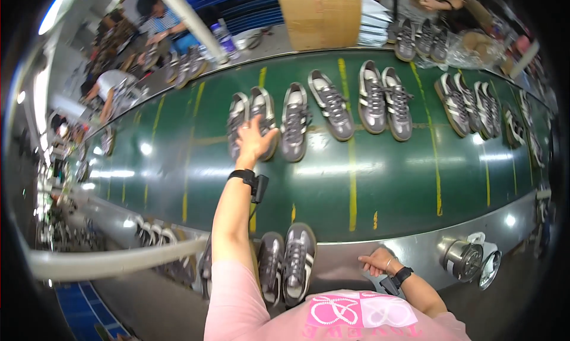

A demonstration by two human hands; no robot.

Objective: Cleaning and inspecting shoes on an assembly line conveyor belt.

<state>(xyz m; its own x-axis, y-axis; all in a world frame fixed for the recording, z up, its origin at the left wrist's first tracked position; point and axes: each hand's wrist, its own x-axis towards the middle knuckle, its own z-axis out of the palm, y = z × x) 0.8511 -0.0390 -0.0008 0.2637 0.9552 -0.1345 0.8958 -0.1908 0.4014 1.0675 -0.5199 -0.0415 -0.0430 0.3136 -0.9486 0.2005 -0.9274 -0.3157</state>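
Observation:
My left hand [255,143] reaches over the green conveyor belt [237,189] with its fingers spread. It lies over a pair of grey sneakers with white stripes, covering parts of the left sneaker [238,110] and the right sneaker [259,97]. A single grey sneaker [294,124] stands just right of that hand. My right hand [376,262] is low, by the metal ledge [344,255], fingers loosely bent and apart, with nothing seen in it. Close to my body, left of the right hand, two more grey sneakers stand side by side, one [271,267] partly behind the other [298,261].
Further right on the belt are a lone sneaker [332,106], a pair [372,97], and several others. A metal jug [463,259] stands on the near right ledge. Beyond the belt are a cardboard box [320,17], a purple bottle [225,41] and co-workers. A pale rail [119,261] crosses lower left.

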